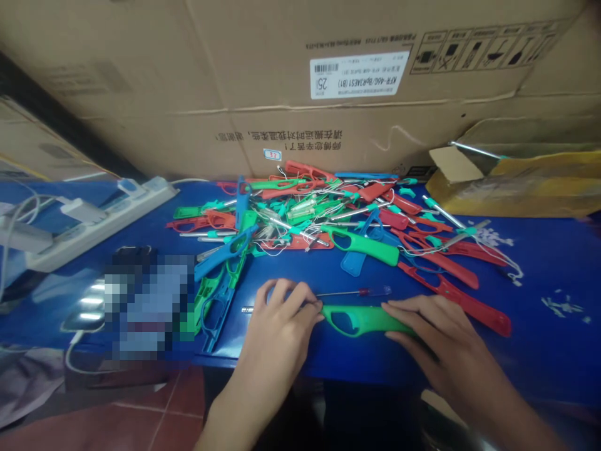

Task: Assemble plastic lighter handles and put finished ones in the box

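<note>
A green long-reach lighter (364,319) lies across between my two hands, close to the table's front edge. My left hand (286,313) is closed around its nozzle end, and a short bit of metal tube shows left of the fingers. At the handle end, my right hand (432,326) pinches the lighter between thumb and fingers. Just behind it lies a screwdriver (375,291) with a red and clear handle. Farther back is a heap of red, green and blue lighter shells (361,244), mixed with metal tubes and white wires.
A white power strip (107,219) with plugs stands on the left of the blue table (300,275), near a phone (87,307) and a blurred-out patch. Large cardboard (188,81) walls the back. An open carton (521,185) sits at right, near white scraps (566,307).
</note>
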`<state>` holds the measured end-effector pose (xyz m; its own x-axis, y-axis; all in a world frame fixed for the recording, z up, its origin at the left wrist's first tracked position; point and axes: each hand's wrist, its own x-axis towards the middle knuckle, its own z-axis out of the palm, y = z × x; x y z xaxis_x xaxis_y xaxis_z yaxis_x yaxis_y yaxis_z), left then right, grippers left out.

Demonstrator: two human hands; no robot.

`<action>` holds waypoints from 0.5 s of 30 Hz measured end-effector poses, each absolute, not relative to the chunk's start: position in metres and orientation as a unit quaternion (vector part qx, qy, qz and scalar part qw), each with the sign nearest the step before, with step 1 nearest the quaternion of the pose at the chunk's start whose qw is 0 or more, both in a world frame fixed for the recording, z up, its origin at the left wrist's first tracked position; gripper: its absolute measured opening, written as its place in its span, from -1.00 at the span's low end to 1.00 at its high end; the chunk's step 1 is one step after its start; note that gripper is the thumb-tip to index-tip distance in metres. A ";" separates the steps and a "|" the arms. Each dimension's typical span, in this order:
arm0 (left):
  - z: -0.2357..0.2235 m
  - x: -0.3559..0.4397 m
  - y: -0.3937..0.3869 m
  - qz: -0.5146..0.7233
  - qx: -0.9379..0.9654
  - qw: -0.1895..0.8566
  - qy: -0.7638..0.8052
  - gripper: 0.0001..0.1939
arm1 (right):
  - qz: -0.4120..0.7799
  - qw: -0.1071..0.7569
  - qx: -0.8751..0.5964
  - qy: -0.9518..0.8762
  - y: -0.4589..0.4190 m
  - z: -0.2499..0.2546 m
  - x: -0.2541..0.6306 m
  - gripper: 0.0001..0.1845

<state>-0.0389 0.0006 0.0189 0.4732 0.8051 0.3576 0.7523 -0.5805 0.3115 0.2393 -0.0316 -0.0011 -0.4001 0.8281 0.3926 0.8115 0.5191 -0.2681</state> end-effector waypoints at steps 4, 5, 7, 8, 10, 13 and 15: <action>0.013 -0.039 -0.006 0.245 0.863 0.008 0.443 -0.90 | -0.011 0.212 -0.474 -0.855 -0.034 -0.002 0.240 -0.65; 0.010 -0.039 -0.008 0.251 0.862 0.003 0.441 -0.89 | -0.025 0.204 -0.464 -0.862 -0.035 -0.003 0.240 -0.64; 0.006 -0.040 -0.012 0.264 0.857 -0.008 0.441 -0.86 | -0.066 0.193 -0.438 -0.876 -0.036 -0.005 0.239 -0.62; 0.004 -0.040 -0.013 0.270 0.855 -0.016 0.443 -0.85 | -0.088 0.190 -0.427 -0.880 -0.038 -0.006 0.238 -0.61; 0.003 -0.038 -0.013 0.281 0.850 -0.034 0.444 -0.86 | -0.130 0.180 -0.419 -0.881 -0.039 -0.007 0.236 -0.60; 0.007 -0.033 -0.011 0.295 0.843 -0.060 0.446 -0.89 | -0.185 0.186 -0.419 -0.870 -0.040 -0.006 0.233 -0.61; 0.012 -0.033 -0.013 0.318 0.824 -0.065 0.464 -0.87 | -0.196 0.204 -0.405 -0.870 -0.041 -0.004 0.233 -0.63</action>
